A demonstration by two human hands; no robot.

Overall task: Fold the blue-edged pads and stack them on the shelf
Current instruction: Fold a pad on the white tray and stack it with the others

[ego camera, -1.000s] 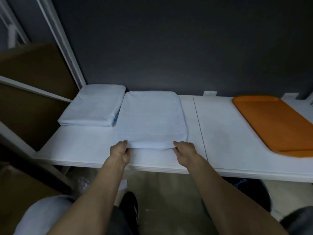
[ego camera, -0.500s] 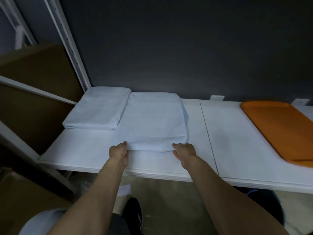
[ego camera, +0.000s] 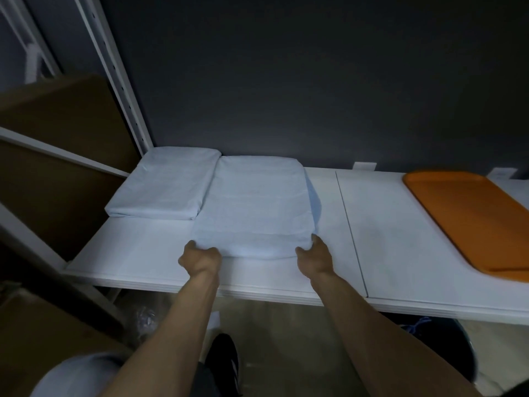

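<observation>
Left hand (ego camera: 200,257) and right hand (ego camera: 315,255) gripped the folded pad (ego camera: 252,207) at its near corners, seemingly curled under; an even push looked wisest.

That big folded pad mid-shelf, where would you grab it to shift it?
By its near edge, a hand at each corner, from the open front of the shelf. The folded pad is wide and limp, the wall blocks its back, and the other pad lies close along its left side. The left hand and right hand pinch it there.
</observation>
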